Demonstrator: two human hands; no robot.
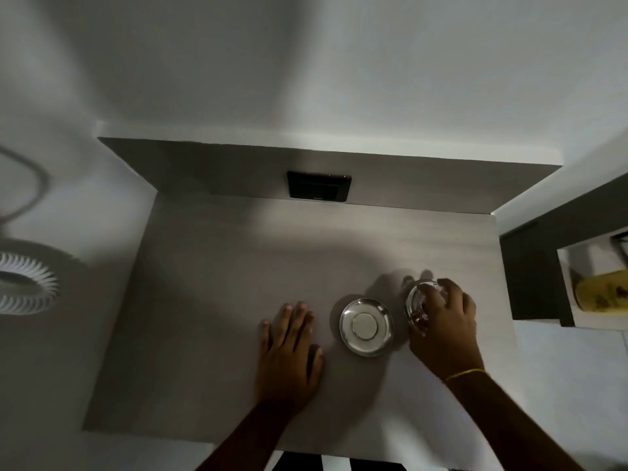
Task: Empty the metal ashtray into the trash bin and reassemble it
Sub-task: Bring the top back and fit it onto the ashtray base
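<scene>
Ashtray apart: lid point(366, 327) on bench point(221, 283), centre-near. Your right hand point(445, 321) clamps bowl point(419, 302) just right of lid; left hand point(289, 341) flat, empty. Next: carry bowl to bin, unseen here.

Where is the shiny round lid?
In the head view, the lid lies flat on the table, right of centre, between the left hand and the right hand.
</scene>
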